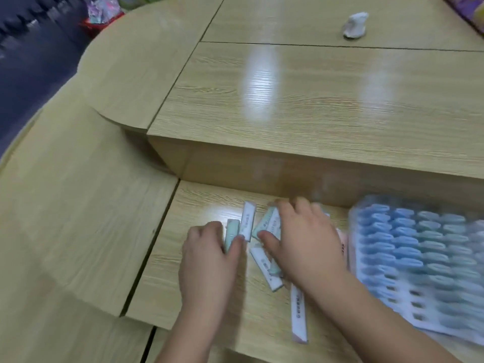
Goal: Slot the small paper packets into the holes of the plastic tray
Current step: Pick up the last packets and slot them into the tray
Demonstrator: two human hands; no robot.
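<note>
White paper first: a long white packet (pixel 298 315) is lying flat just inside your right forearm, nearest to you, on the pale wood table (pixel 199 203).

Your left hand (pixel 209 260) is pinching a green packet (pixel 231 234) between thumb and fingers, the packet standing on its long edge.

Your right hand (pixel 306 242) is hovering fingers-bent over the loose packets (pixel 267 271), thumb touching one. Motion blur is hiding whether it is holding anything, so I cannot tell.

Outside your right hand, the plastic tray (pixel 366 292) is sitting with most holes already carrying blue and green packets. The empty holes (pixel 416 305) are showing in the rows closest to you.

Beyond your fingertips a raised shelf (pixel 314 106) is stepping up, and far across it a white lump (pixel 355 24) is resting.

Risks, as judged:
- You are working both hands in one small heap; a sweeping wrist is likely to scatter packets or push one off the near edge.
- Your right forearm is crossing close to the tray's near corner; a nudge there could be shifting the tray and tipping seated packets.
- The packets are thin paper; forcing one in askew could be creasing it or jamming a hole.
</note>
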